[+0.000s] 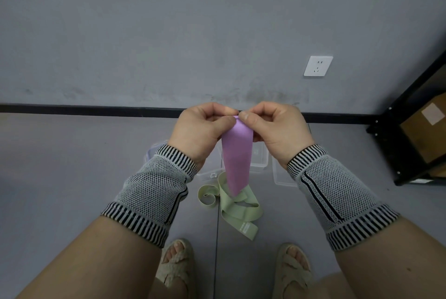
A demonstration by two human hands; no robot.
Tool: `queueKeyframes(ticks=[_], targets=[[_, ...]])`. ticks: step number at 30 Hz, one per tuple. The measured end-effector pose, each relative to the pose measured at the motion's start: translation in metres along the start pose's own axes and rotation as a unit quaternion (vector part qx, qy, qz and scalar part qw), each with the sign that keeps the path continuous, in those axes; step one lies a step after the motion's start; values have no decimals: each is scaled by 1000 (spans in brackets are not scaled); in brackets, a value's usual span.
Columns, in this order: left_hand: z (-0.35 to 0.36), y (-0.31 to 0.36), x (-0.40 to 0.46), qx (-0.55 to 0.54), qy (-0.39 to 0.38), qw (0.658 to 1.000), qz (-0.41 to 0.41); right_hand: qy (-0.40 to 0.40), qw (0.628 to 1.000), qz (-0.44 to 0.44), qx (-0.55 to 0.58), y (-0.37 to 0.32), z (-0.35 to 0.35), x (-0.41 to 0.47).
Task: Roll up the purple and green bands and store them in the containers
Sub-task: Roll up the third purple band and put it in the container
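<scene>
A purple band hangs straight down from my two hands, held up in front of me. My left hand and my right hand both pinch its top end between thumb and curled fingers, close together. The green band lies in loose loops on the grey floor below, near my feet. Clear plastic containers stand on the floor behind the purple band, partly hidden by my hands and wrists. A clear lid lies to their right.
A black metal shelf with a cardboard box stands at the right. A grey wall with a white socket and black skirting lies ahead. My sandalled feet are at the bottom.
</scene>
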State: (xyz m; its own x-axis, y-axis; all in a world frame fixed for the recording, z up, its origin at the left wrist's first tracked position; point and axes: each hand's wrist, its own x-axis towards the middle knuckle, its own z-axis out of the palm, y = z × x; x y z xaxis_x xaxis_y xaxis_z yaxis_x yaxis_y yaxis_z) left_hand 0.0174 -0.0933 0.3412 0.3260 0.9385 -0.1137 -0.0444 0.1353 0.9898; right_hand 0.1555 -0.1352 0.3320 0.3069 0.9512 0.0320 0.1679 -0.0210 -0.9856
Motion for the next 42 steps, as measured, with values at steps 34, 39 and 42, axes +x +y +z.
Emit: queueKeyframes(ticks=[34,39,42], targets=[[3,-5,1,68,14,997,23,65,990,27,124,1,2,4],[3,-6,2,75,20,997,15,76,992,15,104,2,1,5],[3,-7,4,60,27,998,2,72,993,6,95,1,2,4]])
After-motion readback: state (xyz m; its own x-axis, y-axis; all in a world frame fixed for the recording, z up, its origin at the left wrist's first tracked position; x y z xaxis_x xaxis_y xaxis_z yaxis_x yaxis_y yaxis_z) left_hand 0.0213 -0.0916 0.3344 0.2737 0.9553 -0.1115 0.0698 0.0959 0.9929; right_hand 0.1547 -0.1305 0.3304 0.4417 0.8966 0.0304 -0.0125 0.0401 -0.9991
